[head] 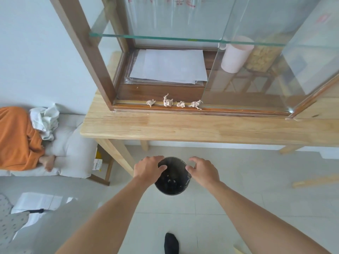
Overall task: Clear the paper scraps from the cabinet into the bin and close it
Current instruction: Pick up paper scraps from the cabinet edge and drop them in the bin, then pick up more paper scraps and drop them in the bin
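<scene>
- Cabinet (88, 52): wood frame with glass panels, standing on a light wooden counter (183, 129); its front is open on the left part, with a glass door (266, 70) covering the right part
- Paper scraps (174, 103): four small crumpled pieces in a row on the cabinet's front sill, near one another and just left of the glass door's edge
- Inside the cabinet: flat white paper sheets (172, 66) lie on the bottom behind the scraps; a pale pink cylinder (234, 57) leans behind the glass door; a glass shelf (165, 37) crosses above
- Bin (172, 182): dark, round and open-topped, standing on the tiled floor (238, 198) below the counter's front edge, well apart from the scraps; small pale bits show at its bottom
- Left hand (148, 169): at the bin's left rim, fingers curled with the thumb over the opening; whether it actually grips the rim cannot be told
- Right hand (203, 171): at the bin's right rim, fingers loosely spread and bent, thumb at the rim; contact cannot be confirmed, and nothing is held in it
- Both forearms reach forward from the bottom of the view; a foot in a black sock (171, 242) shows on the floor below them
- At the left edge, another person in orange clothing (16, 138) lies on a pale sofa (73, 149)
</scene>
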Action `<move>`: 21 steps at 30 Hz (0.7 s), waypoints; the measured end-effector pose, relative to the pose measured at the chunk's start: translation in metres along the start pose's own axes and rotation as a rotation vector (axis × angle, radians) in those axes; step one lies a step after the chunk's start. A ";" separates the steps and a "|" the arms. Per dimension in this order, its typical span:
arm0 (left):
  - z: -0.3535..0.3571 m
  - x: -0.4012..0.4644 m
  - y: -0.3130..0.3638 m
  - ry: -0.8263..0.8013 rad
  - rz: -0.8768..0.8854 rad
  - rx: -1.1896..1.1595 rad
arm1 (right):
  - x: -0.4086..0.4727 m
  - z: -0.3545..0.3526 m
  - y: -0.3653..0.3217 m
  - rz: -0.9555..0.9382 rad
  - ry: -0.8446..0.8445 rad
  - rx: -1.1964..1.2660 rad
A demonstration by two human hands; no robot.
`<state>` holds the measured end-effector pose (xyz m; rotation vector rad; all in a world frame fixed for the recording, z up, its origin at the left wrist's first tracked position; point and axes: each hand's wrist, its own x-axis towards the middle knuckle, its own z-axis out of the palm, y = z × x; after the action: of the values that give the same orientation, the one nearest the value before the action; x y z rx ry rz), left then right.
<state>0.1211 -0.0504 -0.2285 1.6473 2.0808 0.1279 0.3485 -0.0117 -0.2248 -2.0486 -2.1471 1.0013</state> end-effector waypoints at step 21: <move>-0.169 -0.124 0.015 0.339 0.200 -0.027 | -0.134 -0.087 -0.093 -0.199 0.316 0.143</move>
<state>0.0832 -0.1260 -0.0355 1.9230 2.1315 0.5320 0.3213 -0.0889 -0.0592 -1.7509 -2.0035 0.7275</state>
